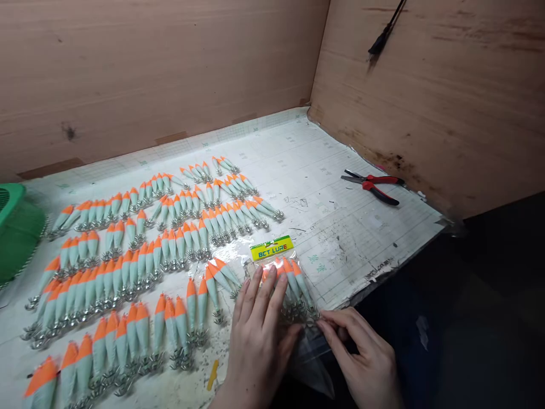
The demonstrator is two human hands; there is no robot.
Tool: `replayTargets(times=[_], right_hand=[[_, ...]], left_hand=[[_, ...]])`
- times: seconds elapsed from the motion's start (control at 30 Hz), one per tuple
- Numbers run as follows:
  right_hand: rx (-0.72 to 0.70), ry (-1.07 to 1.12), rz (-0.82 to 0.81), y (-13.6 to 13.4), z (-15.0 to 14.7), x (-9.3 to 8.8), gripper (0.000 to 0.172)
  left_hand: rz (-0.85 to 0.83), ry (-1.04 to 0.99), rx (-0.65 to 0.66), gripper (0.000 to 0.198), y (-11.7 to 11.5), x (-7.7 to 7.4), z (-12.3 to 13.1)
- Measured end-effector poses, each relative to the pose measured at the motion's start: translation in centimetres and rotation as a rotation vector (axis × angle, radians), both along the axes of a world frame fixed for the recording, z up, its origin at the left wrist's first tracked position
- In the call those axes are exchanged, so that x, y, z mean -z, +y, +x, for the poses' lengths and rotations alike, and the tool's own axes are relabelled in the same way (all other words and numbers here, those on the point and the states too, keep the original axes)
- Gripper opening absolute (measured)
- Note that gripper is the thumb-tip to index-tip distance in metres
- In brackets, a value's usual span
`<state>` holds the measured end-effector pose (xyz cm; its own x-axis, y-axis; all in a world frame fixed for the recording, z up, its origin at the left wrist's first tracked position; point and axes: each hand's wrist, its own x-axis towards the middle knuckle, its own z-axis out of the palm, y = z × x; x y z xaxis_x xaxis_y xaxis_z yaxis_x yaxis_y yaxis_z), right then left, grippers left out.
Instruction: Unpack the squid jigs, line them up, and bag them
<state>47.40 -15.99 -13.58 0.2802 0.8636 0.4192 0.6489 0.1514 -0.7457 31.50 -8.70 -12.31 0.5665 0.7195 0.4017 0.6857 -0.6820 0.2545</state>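
Note:
A clear plastic bag (313, 332) with a yellow and green "BCT LURE" header card (272, 248) lies at the table's front edge. Inside it, several squid lures (300, 281) with orange noses, pale green bodies and metal hook crowns lie side by side. My left hand (258, 324) rests over the bag's left part with its fingers stretched out flat, covering some of the lures. At the lower right corner, beside the hooks, my right hand (357, 352) pinches the bag's edge between thumb and fingers.
Rows of loose squid lures (114, 278) spread over the left of the papered table (293, 147). Red and black pliers (372, 184) lie at the right. A green basket (25, 227) stands far left, a yellow strip (212, 375) near the front. Wooden panels (170, 62) rise behind.

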Motion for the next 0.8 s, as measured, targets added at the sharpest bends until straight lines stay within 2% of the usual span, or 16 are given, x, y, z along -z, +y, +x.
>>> replayTargets(times=[0.13, 0.43, 0.63, 0.7, 0.8], right_hand=[[-0.005, -0.045, 0.009, 0.1, 0.1, 0.0, 0.012], [-0.052, -0.071, 0.02, 0.5, -0.1, -0.2, 0.014], [-0.042, -0.124, 0.013, 0.6, 0.0, 0.0, 0.015], [-0.054, -0.146, 0.014, 0.5, 0.0, 0.1, 0.015], [-0.069, -0.163, 0.009, 0.4, 0.0, 0.3, 0.014]], left_hand=[[-0.089, 0.032, 0.032, 0.059, 0.5, -0.2, -0.3], [-0.118, 0.027, 0.077, 0.059, 0.7, -0.5, 1.3], [-0.101, -0.015, 0.078, 0.05, 1.1, -0.4, 2.1], [-0.068, -0.027, 0.055, 0.045, 0.7, -0.4, 1.9], [-0.007, -0.096, -0.046, 0.029, -0.7, -0.2, 1.2]])
